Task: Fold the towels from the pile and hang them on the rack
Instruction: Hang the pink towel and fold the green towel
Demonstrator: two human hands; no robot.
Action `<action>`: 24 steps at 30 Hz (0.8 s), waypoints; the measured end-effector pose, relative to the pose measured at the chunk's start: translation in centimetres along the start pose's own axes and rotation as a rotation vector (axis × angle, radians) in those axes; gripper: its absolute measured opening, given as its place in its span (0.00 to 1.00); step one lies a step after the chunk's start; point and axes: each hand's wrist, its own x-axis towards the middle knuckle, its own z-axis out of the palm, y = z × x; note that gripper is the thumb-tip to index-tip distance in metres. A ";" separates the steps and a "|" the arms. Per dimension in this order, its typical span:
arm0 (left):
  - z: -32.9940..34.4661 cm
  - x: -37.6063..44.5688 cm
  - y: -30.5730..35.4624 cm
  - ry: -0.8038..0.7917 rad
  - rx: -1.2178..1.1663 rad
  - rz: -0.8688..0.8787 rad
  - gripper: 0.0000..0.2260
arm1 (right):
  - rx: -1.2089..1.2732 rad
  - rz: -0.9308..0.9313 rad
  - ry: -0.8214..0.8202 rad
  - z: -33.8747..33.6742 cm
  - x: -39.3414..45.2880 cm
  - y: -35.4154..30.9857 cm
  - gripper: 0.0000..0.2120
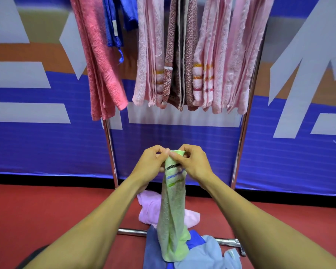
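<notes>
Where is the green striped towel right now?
In the head view, the green towel hangs centre frame, pinched at its top edge by the left hand and right hand, above the floor pile.

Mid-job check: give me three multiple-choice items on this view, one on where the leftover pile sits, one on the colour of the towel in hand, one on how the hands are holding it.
1. Where is the pile of unfolded towels?
A. On the red floor by the rack's base bar
B. On a table
C. On the top rail

2. What colour is the held towel?
A. Pink
B. Light green with stripes
C. Dark blue

3. How is it held?
A. Left hand only
B. Lying loose on the floor
C. Both hands pinch its top edge

Answers: 1 A, it lies below the rack. 2 B, green terry with dark, blue and green stripes. 3 C, left hand and right hand share the grip.
</notes>
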 end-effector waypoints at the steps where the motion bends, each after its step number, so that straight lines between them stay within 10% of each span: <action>1: 0.0 -0.1 -0.1 -0.020 0.033 0.013 0.09 | -0.001 -0.002 0.002 -0.1 0.0 -0.1 0.13; 12: -4.4 1.4 -0.9 0.298 0.273 0.057 0.08 | -0.606 -0.033 -0.216 -2.7 0.8 1.7 0.26; 24: -6.0 1.9 0.3 0.437 0.195 0.220 0.04 | -0.170 -0.227 0.173 -3.5 1.0 -0.7 0.05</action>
